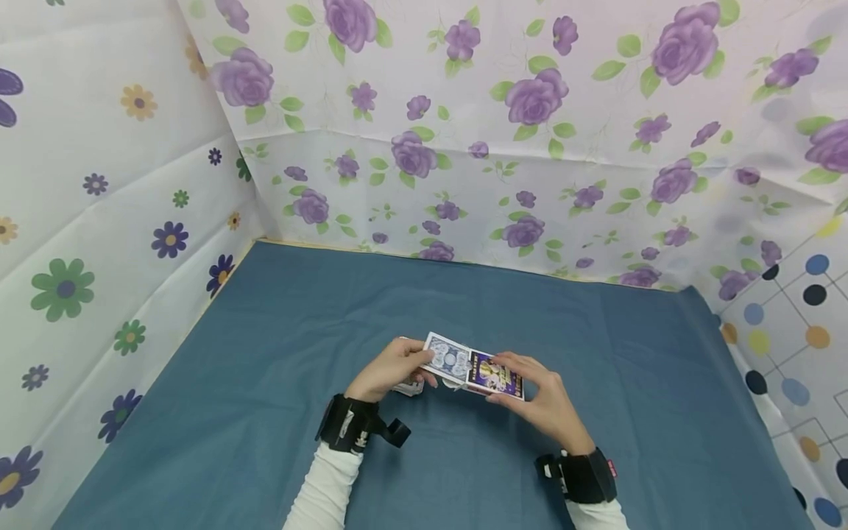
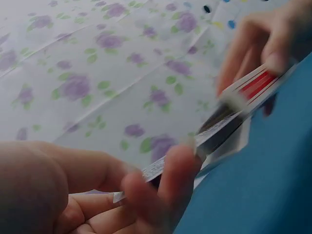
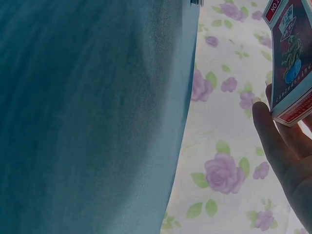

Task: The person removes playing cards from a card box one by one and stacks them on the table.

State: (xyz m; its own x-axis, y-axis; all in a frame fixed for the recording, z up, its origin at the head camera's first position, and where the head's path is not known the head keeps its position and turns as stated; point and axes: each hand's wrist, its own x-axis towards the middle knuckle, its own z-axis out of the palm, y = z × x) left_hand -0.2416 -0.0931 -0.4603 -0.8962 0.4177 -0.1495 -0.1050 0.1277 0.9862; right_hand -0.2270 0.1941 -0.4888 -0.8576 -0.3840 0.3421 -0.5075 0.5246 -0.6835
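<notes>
My left hand (image 1: 391,369) pinches a deck of playing cards (image 1: 447,358) between thumb and fingers; the top card shows a blue and white patterned back. The cards project from the open end of a purple card box (image 1: 497,374), which my right hand (image 1: 548,401) grips by its sides. In the left wrist view an opened flap (image 2: 239,134) hangs under the cards, blurred. The right wrist view shows the box's printed face (image 3: 292,58) above the fingers. Below my left hand lies another stack of cards (image 1: 411,388), mostly hidden.
A blue cloth (image 1: 318,294) covers the table. Behind it hangs a white sheet with purple roses (image 1: 530,147). Patterned sheets also line the left (image 1: 99,243) and right (image 1: 801,368) sides. Black straps with cameras circle both wrists.
</notes>
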